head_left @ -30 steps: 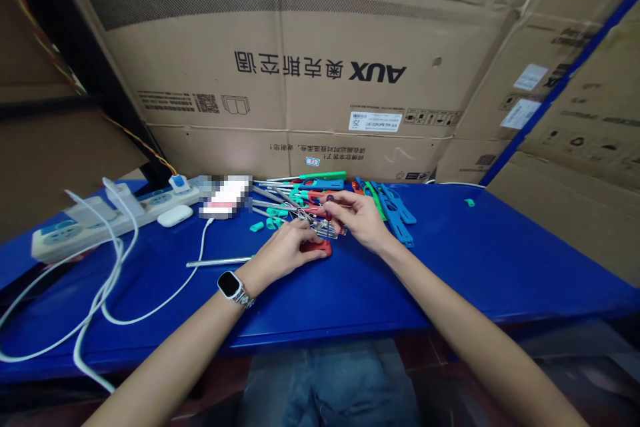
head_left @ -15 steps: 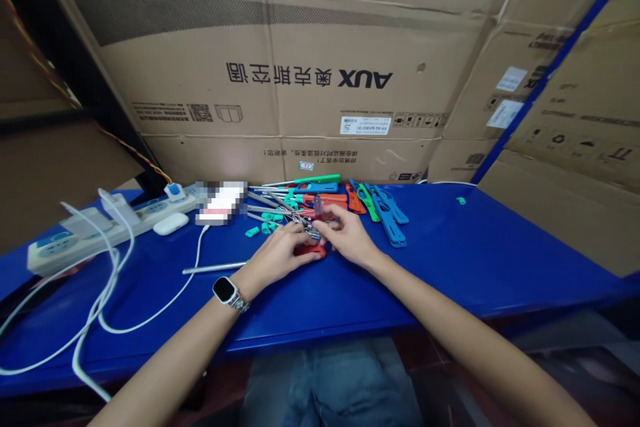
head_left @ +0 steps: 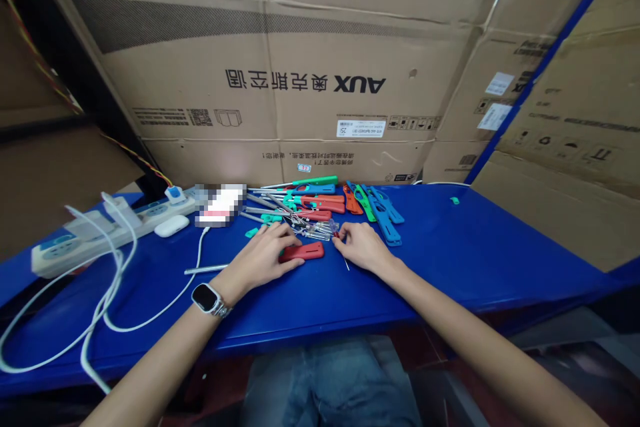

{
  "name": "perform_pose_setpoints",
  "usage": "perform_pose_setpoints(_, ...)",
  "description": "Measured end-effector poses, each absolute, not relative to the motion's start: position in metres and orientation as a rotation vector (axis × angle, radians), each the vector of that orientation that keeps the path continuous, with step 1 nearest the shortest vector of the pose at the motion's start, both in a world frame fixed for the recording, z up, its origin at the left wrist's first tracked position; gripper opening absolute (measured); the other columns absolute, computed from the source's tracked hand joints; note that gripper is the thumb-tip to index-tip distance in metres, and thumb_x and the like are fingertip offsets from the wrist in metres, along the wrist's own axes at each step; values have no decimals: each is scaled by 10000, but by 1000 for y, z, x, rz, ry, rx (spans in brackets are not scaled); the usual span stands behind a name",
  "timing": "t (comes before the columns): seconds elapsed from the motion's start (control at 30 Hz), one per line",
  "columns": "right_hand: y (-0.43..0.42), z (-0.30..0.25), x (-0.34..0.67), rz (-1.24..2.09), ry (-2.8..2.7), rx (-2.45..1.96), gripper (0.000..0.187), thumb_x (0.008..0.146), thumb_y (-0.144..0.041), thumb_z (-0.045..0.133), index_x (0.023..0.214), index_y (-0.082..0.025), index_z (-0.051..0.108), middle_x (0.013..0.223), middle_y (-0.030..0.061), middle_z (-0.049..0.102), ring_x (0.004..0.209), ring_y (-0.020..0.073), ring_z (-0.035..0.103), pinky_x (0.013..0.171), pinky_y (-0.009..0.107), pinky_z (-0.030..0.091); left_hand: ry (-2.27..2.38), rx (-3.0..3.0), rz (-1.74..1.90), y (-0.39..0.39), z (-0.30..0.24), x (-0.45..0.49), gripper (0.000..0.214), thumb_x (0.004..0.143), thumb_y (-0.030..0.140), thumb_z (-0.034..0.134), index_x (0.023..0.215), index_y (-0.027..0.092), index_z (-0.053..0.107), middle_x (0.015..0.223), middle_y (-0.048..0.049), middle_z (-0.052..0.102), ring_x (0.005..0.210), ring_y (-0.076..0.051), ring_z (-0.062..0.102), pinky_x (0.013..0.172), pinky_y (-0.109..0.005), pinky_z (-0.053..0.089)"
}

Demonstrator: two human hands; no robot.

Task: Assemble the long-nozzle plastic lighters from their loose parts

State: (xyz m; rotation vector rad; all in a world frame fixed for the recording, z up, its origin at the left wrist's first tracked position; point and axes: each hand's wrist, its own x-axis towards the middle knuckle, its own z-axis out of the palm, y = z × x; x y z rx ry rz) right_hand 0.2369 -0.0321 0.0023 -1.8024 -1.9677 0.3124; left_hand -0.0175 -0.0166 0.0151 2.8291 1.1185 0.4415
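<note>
My left hand (head_left: 267, 252) is closed round the rear of a red lighter handle (head_left: 309, 251) lying on the blue table, its slotted end sticking out to the right. My right hand (head_left: 361, 245), fingers pinched, holds a small screwdriver (head_left: 347, 264); its thin metal shaft points down below the fingers, and most of its handle is hidden. Just behind both hands lie small clear and metal parts (head_left: 319, 231). Beyond them is a pile of long-necked lighters with red, blue and green handles (head_left: 325, 203). A green plastic piece (head_left: 251, 232) rests near my left fingers.
Blue, green and orange handle shells (head_left: 385, 217) lie to the right. On the left are a power strip (head_left: 55, 259), a white case (head_left: 171, 225), a blurred-out phone (head_left: 220, 205) and looping white cables (head_left: 117, 280). A metal tube (head_left: 205, 269) lies by my left wrist. Cardboard (head_left: 300, 40) walls the back.
My right hand has moved right and down, away from the lighter handle, with the screwdriver now tipped over. The left hand has shifted slightly left, exposing more of the red handle.
</note>
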Motion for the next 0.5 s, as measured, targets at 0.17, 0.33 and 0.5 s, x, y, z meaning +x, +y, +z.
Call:
perform_pose_setpoints(0.17,-43,16,231,237,-1966,-1747,252,880,-448,579,945,-207,612,660,4,633,612,173,605,567,262,366,1081,2924,432,-21,18,-13,285,957,455,536,1030,208,658,1064,-65,599,988,-254,548,898,-431,405)
perform_pose_setpoints(0.33,-57,36,225,204,-2293,-1296,377,892,-464,597,1209,-259,594,1216,58,656,1056,224,645,813,324,487,1018,2977,507,-32,36,-2,252,992,342,499,1184,209,595,1123,-81,579,980,-236,578,866,-390,404)
perform_pose_setpoints(0.5,-36,44,233,160,-2366,-1195,435,922,-440,586,1317,-258,573,1250,70,677,1120,248,644,914,382,503,964,3047,496,-15,60,11,272,1002,326,484,1236,219,574,1165,-82,570,1032,-237,576,876,-384,400)
